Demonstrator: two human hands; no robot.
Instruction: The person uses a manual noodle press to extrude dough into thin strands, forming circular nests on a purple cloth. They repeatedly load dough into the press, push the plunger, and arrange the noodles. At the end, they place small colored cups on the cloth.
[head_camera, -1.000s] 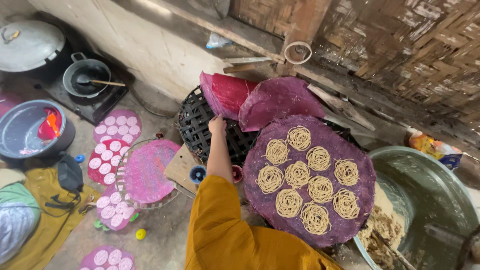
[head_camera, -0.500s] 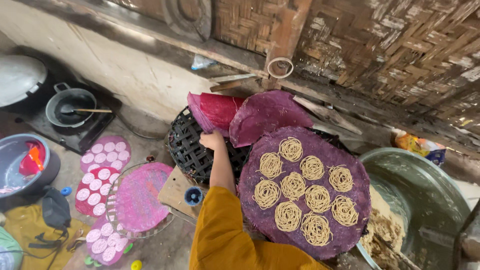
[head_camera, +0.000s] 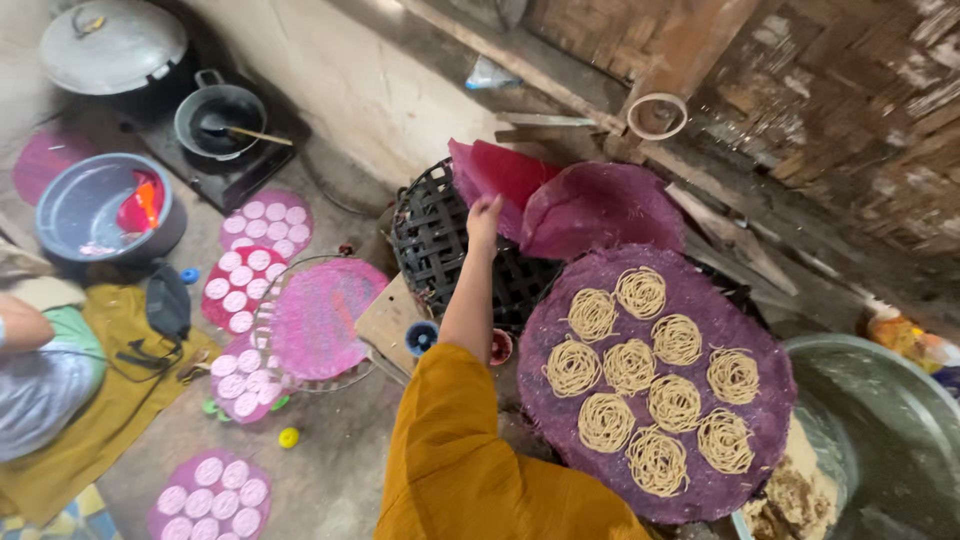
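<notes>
The left arm in a mustard sleeve stretches forward; the left hand (head_camera: 484, 213) touches a red woven mat (head_camera: 492, 172) with loosely open fingers, above the black basket (head_camera: 432, 240).

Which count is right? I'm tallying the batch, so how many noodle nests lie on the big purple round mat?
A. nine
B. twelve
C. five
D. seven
A: nine coiled noodle nests lie spread over the purple round mat, set apart from one another, while the person's left hand reaches to the red mats above the black basket.
</notes>
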